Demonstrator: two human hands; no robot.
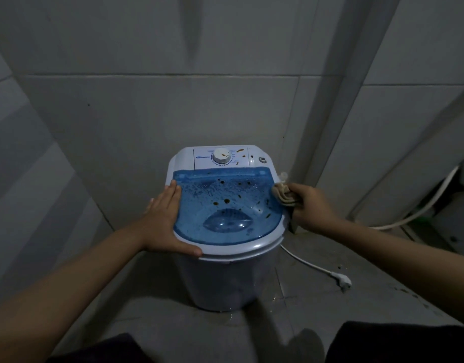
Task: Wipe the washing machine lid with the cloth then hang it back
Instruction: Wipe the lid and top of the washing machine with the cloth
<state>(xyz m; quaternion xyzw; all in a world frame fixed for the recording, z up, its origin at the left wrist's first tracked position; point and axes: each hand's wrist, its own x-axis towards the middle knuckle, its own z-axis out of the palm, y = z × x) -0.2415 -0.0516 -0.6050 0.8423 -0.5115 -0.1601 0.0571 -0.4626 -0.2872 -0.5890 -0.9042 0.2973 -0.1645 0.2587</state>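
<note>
A small white washing machine (225, 279) stands in a tiled corner. Its translucent blue lid (225, 205) is closed and carries dark brown spots and droplets. My left hand (165, 218) lies flat on the lid's left edge, fingers together, thumb hooked over the white front rim. My right hand (310, 205) grips a bunched beige cloth (283, 193) that touches the lid's right edge. Behind the lid sits the white control panel with a round dial (221, 155), also flecked with brown.
Grey tiled walls close in behind and to the left. A white power cord with its plug (343, 280) lies loose on the stained floor at the right. A white hose (419, 213) curves along the right wall.
</note>
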